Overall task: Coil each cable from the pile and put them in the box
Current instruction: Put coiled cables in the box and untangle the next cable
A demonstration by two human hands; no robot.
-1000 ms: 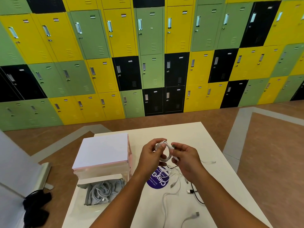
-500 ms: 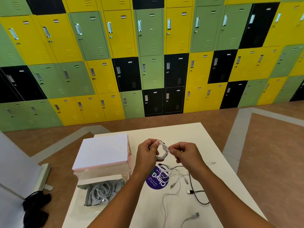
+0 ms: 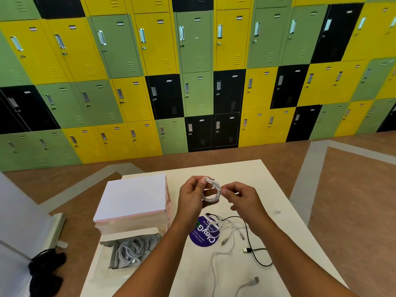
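A white cable wound into a small coil hangs above the white table. My left hand grips the coil's left side between thumb and fingers. My right hand pinches the coil's right edge with thumb and forefinger. Below my hands lies the pile of loose cables, white ones and a black one with a USB plug. The open grey box at the table's left front holds several coiled white cables.
A white and pink lidded box stands behind the grey box. A round purple sticker lies under the pile. A black object sits on the floor at left. Lockers line the far wall.
Both hands have risen slightly with the coil, and the cable's trailing end is now wound in. The view has tilted down a little.
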